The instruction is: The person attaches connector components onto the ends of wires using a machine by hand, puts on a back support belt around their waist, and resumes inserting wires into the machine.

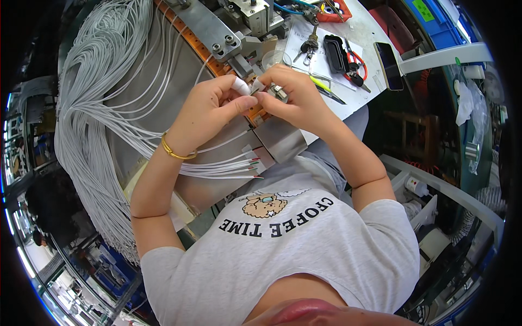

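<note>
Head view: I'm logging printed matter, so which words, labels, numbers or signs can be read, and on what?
Grey T-shirt: large dark lettering beside a cartoon animal, legible, but I won't copy it.
White paper: faint marks, too small to read.
Green label on the blue bin: too small to read.
White bottle: markings too small to read.

The bolted metal bar [204,27] has a smooth, dull sheen. Left of it, the white cables [81,136] look like smooth, satiny plastic. Right of it are matt paper [297,40] and a glossy-screened smartphone [389,66]. Below it, my bracelet [170,150] is shiny, gold-toned metal, and my T-shirt [326,250] matt cloth.
</note>
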